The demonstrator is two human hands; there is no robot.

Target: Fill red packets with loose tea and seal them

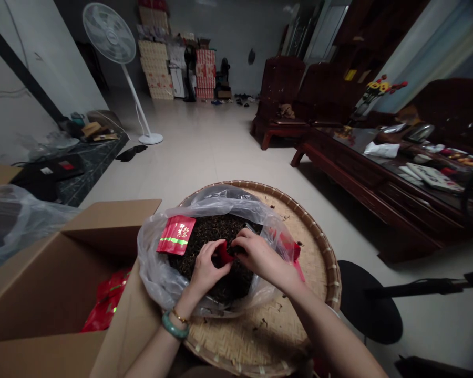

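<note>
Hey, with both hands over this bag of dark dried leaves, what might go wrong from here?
The left hand holds a small red pouch with the right hand close at its opening, so leaves might spill past the edge.
The red packets lying on the dried leaves could get knocked or slide.
Dark bits lie on the woven tray; more might scatter there.
</note>
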